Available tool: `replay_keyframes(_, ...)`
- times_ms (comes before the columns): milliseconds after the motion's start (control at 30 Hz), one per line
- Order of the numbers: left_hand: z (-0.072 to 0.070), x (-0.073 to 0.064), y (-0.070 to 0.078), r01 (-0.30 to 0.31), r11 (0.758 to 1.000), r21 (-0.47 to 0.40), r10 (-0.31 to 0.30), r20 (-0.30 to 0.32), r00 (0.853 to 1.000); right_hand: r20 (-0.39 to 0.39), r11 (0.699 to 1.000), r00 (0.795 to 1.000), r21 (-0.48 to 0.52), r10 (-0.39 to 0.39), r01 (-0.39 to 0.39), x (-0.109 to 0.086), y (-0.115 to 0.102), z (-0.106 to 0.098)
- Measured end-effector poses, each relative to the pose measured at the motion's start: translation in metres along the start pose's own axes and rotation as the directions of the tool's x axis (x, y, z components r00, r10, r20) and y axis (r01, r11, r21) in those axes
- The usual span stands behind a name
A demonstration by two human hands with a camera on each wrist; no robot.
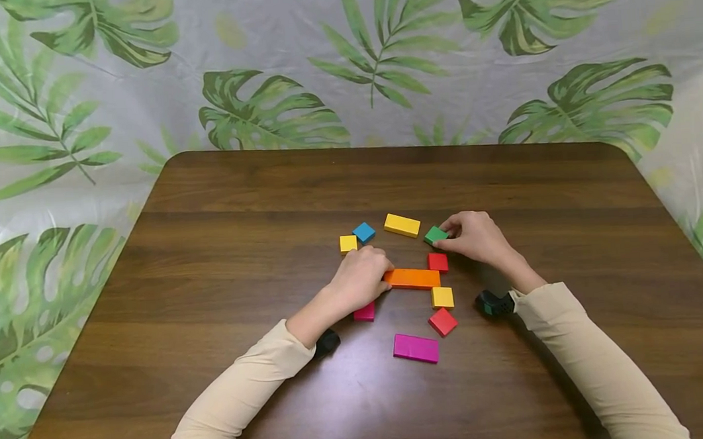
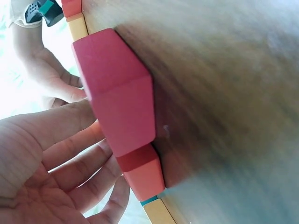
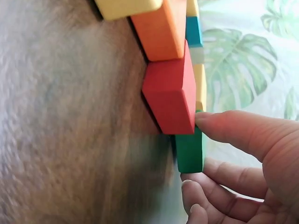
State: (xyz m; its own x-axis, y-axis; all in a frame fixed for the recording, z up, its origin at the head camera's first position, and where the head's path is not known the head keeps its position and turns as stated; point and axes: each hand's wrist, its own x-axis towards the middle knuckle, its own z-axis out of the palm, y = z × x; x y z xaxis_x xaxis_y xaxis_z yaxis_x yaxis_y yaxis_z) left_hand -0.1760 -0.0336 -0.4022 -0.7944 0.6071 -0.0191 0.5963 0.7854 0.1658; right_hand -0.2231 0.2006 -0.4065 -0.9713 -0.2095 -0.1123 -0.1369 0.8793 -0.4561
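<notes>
leaf-print backdrop behind brown table

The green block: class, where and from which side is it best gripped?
Probably by opposite flat sides of the green block, coming from the right, like the right hand: a red block lies on its near side, the long yellow block to its left.

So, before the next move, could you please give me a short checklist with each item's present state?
1. Right grip has the green block: ok, thumb and finger pinch it.
2. Left grip is at the orange bar: ok, fingertips at its left end.
3. Orange bar's left end is visible in the head view: not ok, the left grip covers it.
4. Green block is clear of the long yellow block: ok, a narrow gap shows.
5. Green block rests flat on the table: cannot tell.
</notes>
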Motion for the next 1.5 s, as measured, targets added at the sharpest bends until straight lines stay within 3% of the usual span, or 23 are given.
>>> replay_keyframes(267, -0.0023, -0.0014, -0.0020, 0.009, 1.000, 0.008, -0.009, 0.010, 1.000, 0.002, 0.999, 0.999, 0.016, -0.037, 0.037, 0.0006, -0.0059, 0.0050)
replay_keyframes(667, -0.0025, -0.0006, -0.0004, 0.010, 1.000, 0.006, -0.010, 0.019, 1.000, 0.046, 0.999, 0.998, 0.016, -0.030, 0.029, 0.0008, -0.0078, 0.0031)
replay_keyframes(1500, -0.0011, 0.0010, -0.0001, 0.000, 1.000, -0.011, 0.000, 0.014, 1.000, 0.050, 0.999, 0.998, 0.020, -0.027, 0.026, -0.0008, -0.0060, 0.0019)
